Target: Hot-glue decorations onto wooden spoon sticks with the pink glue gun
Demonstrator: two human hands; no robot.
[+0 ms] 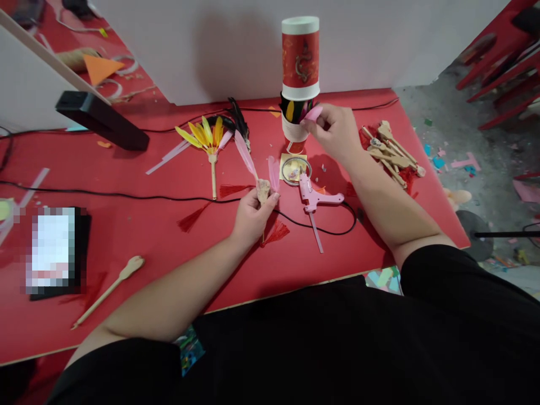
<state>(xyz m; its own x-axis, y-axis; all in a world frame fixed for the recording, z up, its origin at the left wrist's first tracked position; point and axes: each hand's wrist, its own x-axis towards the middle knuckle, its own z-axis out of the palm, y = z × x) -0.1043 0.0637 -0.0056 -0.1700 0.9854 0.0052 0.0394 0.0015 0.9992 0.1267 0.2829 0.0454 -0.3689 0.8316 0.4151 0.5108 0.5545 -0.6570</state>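
My left hand (253,212) is closed round a wooden fan handle (264,192) with a broad flat head, and pink feathers (244,152) rise beside that head. Below it hangs a red tassel (276,232). Higher up, my right hand (333,130) pinches a pink feather (313,114) at the side of the stacked paper cups (295,130); more feathers show in the gap between the cups. Between my hands a pink glue gun (318,197) rests, its nozzle over a round metal ring on a yellow pad (294,169).
A feather fan (211,140) with yellow feathers lies at the back left, black feathers (239,121) beside it. Several wooden handles (392,154) are piled at right; a single handle (109,289) lies front left. Black cable (126,194) crosses the red table (169,230). A black post (103,121) leans at left.
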